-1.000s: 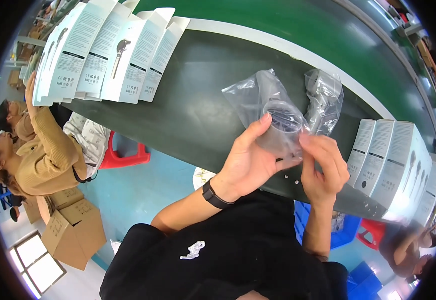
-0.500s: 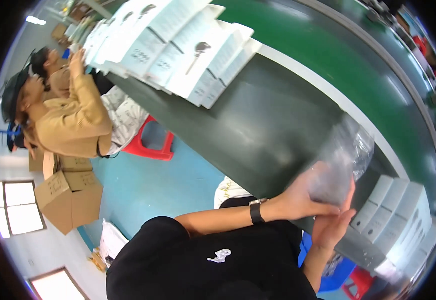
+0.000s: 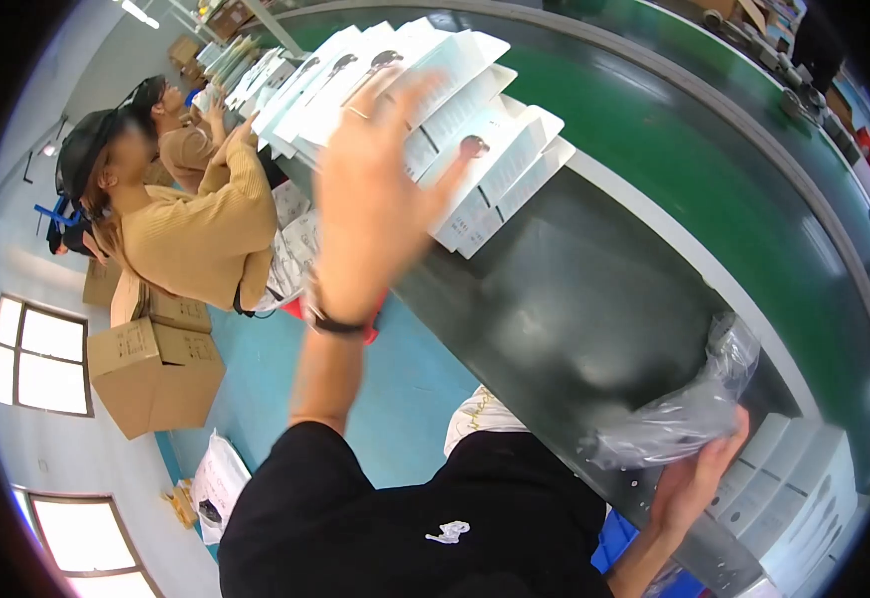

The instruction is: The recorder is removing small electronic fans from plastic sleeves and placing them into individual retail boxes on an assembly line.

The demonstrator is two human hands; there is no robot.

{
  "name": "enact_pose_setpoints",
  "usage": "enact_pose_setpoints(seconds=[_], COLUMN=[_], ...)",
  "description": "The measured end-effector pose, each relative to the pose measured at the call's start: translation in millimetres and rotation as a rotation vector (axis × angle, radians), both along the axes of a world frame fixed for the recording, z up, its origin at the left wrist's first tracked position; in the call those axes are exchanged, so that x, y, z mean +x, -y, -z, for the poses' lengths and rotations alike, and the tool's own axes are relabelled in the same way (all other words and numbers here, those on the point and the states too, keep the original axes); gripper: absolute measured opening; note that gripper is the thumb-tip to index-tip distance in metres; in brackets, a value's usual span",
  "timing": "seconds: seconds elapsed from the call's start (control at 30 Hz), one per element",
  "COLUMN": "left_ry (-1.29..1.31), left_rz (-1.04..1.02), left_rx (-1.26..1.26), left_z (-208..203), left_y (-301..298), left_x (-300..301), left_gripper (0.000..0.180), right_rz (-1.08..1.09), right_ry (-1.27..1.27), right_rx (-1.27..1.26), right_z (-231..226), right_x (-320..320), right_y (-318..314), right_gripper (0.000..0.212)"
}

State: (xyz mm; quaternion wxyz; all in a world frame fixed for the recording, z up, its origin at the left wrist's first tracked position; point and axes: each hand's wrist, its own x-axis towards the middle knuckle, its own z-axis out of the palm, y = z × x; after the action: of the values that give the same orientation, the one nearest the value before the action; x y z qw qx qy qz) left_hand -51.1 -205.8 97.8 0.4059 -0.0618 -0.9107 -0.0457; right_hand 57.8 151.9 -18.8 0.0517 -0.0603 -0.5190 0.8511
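Note:
My left hand [image 3: 375, 189] is raised over the near end of the stacked white boxes [image 3: 500, 164], its fingers spread and blurred by motion, holding nothing. A dark round-headed product picture marks the boxes' fronts. Whether the fingertips touch a box cannot be told. At the right, my right hand [image 3: 699, 478] grips the near end of a crumpled clear plastic bag [image 3: 664, 429]. The bag stretches over the dark work table [image 3: 575, 289] toward its far white edge. Its contents cannot be made out.
More white boxes [image 3: 789, 488] stand in a row just right of my right hand. A blue bin [image 3: 614, 538] sits below the table edge. Two people work at the left, the nearer in a tan sweater [image 3: 191, 239]. Cardboard cartons [image 3: 156, 374] stand on the floor behind them.
My left hand has left the bag and swung up and left to the box stack. The bag has come down lower toward the table, with my right hand still at it. The view has shifted.

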Motion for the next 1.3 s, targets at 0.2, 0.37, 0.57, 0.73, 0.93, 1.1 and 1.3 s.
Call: enact_pose_setpoints(seconds=[0.2, 0.37, 0.57, 0.73, 0.93, 1.1, 1.3], left_ry=[0.298, 0.233, 0.355, 0.418, 0.507, 0.487, 0.484], left_rz=[-0.378, -0.113, 0.700, 0.908, 0.707, 0.779, 0.773], left_rx=[-0.212, -0.042, 0.295, 0.469, 0.289, 0.126, 0.421], left_z=[-26.6, -42.2, -26.3, 17.8, 38.1, 60.6, 99.8], left_y=[49.9, 30.4, -1.2, -10.7, -58.7, -103.8, -141.0], left_x=[-42.7, -26.3, 25.2, 40.3, 55.4, 65.6, 96.3], left_gripper=[0.068, 0.075, 0.070, 0.070, 0.068, 0.072, 0.073], right_rz=[0.056, 0.088, 0.271, 0.502, 0.590, 0.367, 0.249], right_ry=[-0.054, -0.076, -0.138, -0.296, -0.501, -0.200, -0.184], right_rx=[0.103, 0.312, 0.176, 0.145, 1.032, 0.529, 0.541], right_z=[8.3, 8.7, -15.6, -4.5, -28.9, -36.2, -33.0], right_x=[6.1, 13.3, 13.3, 47.0, 35.6, -2.6, -11.4], right_y=[2.9, -13.6, -34.8, -75.2, -57.2, -5.8, 0.8], right_gripper=[0.039, 0.043, 0.060, 0.061, 0.058, 0.060, 0.028])
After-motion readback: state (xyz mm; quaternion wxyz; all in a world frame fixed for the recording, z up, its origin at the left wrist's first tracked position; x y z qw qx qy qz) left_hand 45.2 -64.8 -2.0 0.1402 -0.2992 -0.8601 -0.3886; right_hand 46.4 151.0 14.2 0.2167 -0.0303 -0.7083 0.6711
